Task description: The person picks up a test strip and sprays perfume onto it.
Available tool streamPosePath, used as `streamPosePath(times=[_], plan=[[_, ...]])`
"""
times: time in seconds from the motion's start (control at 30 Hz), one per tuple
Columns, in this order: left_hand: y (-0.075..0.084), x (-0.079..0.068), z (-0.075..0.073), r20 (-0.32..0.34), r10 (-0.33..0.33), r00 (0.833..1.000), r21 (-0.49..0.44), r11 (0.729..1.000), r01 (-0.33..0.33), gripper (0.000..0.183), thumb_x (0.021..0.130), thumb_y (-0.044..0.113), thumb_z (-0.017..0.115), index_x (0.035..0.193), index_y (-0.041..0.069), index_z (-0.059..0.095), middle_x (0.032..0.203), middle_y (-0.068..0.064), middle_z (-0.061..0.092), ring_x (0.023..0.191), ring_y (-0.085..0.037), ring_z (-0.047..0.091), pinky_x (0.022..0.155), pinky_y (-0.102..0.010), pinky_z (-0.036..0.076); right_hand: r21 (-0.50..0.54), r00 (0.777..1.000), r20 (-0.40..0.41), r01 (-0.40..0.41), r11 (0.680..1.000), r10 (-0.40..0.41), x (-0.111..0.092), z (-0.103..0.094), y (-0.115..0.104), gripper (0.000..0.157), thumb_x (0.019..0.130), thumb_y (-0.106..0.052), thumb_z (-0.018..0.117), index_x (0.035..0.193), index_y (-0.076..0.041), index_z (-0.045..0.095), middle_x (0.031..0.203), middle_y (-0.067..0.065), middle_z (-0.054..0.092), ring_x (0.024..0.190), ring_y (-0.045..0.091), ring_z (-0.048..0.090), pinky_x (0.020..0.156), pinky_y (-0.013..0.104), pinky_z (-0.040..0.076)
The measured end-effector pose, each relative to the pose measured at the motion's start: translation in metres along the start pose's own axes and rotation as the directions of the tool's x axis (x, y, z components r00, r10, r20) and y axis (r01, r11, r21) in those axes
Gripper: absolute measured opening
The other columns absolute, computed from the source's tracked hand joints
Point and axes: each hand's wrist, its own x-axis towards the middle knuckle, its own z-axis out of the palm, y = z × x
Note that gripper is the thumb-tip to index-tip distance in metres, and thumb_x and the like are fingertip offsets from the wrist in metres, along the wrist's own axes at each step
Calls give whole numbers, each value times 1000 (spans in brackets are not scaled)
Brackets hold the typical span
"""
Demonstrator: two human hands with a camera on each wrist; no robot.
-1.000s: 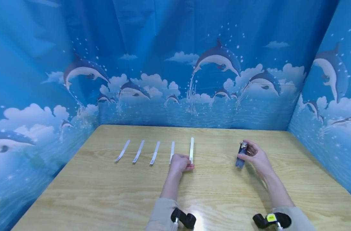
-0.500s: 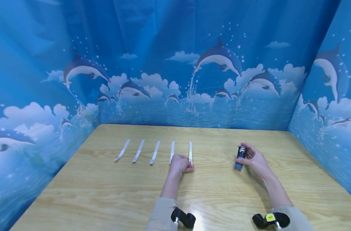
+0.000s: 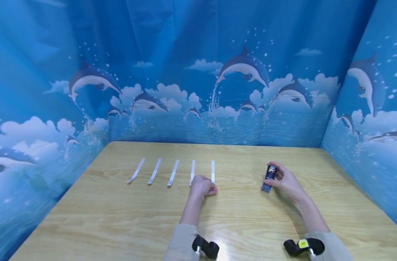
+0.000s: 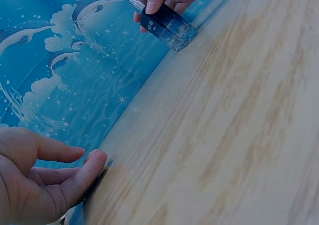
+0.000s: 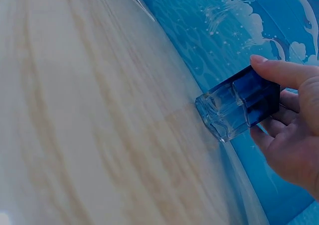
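Five paper scent strips stand in a row on the table, so several white test strips lie side by side. Over the lower end of the rightmost strip is my left hand, which partly covers the strip beside it. The left wrist view shows that hand low at the table, with a gap between thumb and finger. My right hand grips a blue glass perfume bottle with a silver neck. The right wrist view shows its clear base, with thumb and fingers around the dark upper part.
A wood-grain table spreads under both hands. Behind it and at the sides hangs a blue dolphin-print curtain. Black camera mounts sit on both sleeves.
The rightmost strip's far end has come down and the strip now lies like the others. The right hand has tilted the perfume bottle and shifted it slightly left; the left hand has hardly moved.
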Motion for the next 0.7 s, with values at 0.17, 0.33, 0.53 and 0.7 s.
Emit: streamPosePath(times=[0.17, 0.33, 0.53, 0.7], plan=[[2, -1, -3, 4, 10, 1000, 14, 1000, -10, 30, 76, -16, 57, 106, -17, 53, 74, -19, 60, 56, -19, 61, 57, -29, 57, -20, 1000, 27, 14, 1000, -13, -1, -4, -4, 88, 83, -9, 68, 146, 4, 8, 149, 27, 11, 135, 46, 8, 110, 54, 12], [10, -3, -10, 10, 63, 998, 115, 991, -64, 18, 77, -10, 60, 95, -14, 58, 68, -16, 59, 50, -14, 57, 52, -27, 56, -89, 998, -31, 48, 995, -50, -2, -9, -11, 76, 93, -25, 56, 145, 6, 9, 147, 27, 18, 134, 42, 16, 109, 54, 16], [35, -8, -27, -12, 133, 991, 268, 955, -125, 14, 83, 2, 62, 92, -9, 61, 73, -17, 61, 53, -13, 56, 53, -25, 56, -171, 994, -92, 35, 985, -52, -2, -17, -18, 69, 98, -37, 42, 143, 10, 15, 143, 30, 26, 131, 43, 23, 108, 55, 21], [64, -12, -52, 11, 233, 972, 513, 833, -205, 21, 89, 19, 59, 90, -2, 63, 76, -10, 61, 68, -18, 57, 59, -29, 50, -286, 993, -81, 59, 957, -85, -4, -27, -26, 67, 99, -38, 37, 142, 11, 18, 141, 32, 26, 128, 49, 25, 104, 60, 24]])
